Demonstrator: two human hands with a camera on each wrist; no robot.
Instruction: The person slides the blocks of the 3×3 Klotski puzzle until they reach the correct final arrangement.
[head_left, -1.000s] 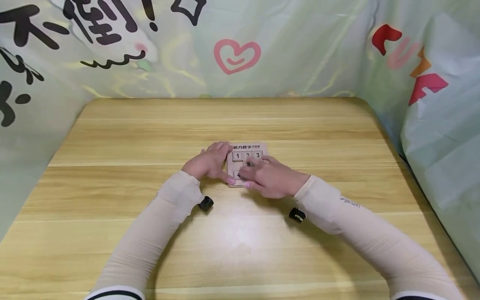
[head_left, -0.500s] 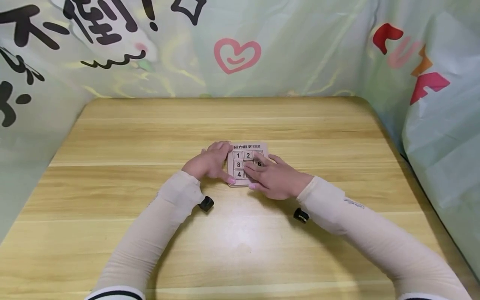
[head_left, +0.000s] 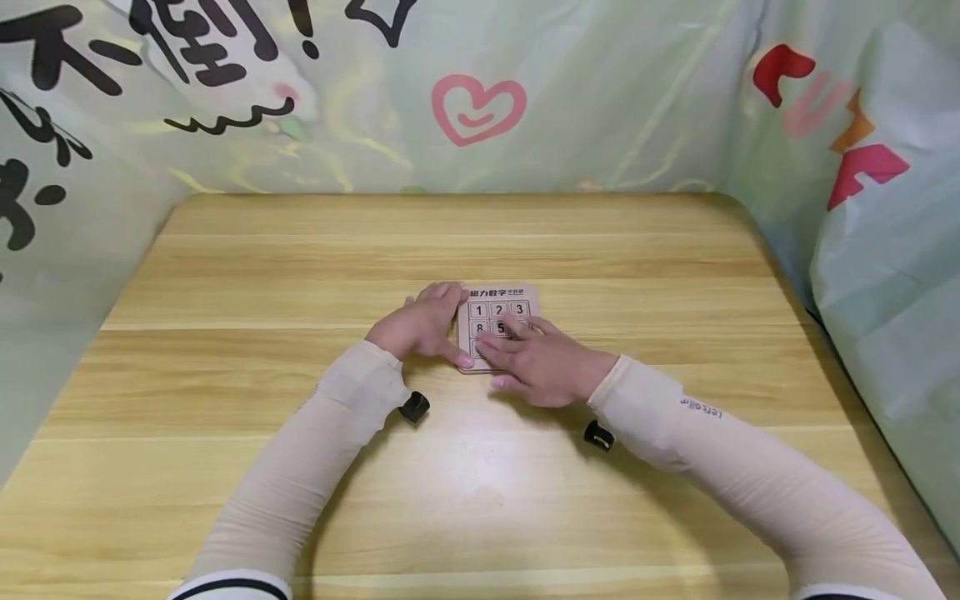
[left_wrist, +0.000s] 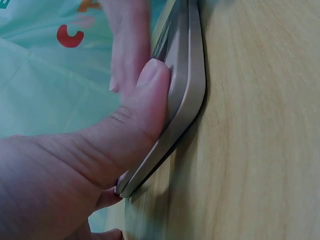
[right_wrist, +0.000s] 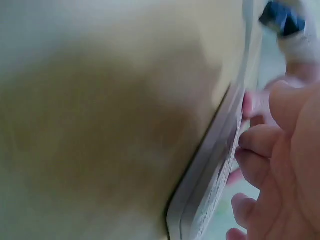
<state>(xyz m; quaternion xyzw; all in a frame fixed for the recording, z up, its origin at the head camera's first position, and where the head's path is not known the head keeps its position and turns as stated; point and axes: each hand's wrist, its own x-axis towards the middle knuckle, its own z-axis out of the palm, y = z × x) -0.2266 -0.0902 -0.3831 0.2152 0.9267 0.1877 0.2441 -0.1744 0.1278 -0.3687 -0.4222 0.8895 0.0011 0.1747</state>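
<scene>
A flat pinkish number sliding puzzle (head_left: 532, 296) lies on the table, with printed characters along its far edge. Tiles 1, 2 and 3 make up the far row; tile 8 (head_left: 479, 327) and tile 5 (head_left: 500, 327) show below them. My left hand (head_left: 423, 323) grips the puzzle's left side, its thumb (left_wrist: 145, 102) on the near corner. Over the near right part is my right hand (head_left: 553, 364), fingers extended, fingertips on or just above the tiles. It hides the remaining tiles. In the right wrist view, the puzzle's side (right_wrist: 186, 215) runs below the fingers.
The light wooden table (head_left: 315, 267) extends around the puzzle on all sides. A printed curtain (head_left: 600, 100) hangs along its back and right edges. Each wrist carries a small black camera, such as the one on the right (head_left: 598, 435).
Tile 8 has slid from the middle column to the left column. Tile 5 now shows in the middle cell. My right fingers have shifted over the tiles; my left hand keeps its grip.
</scene>
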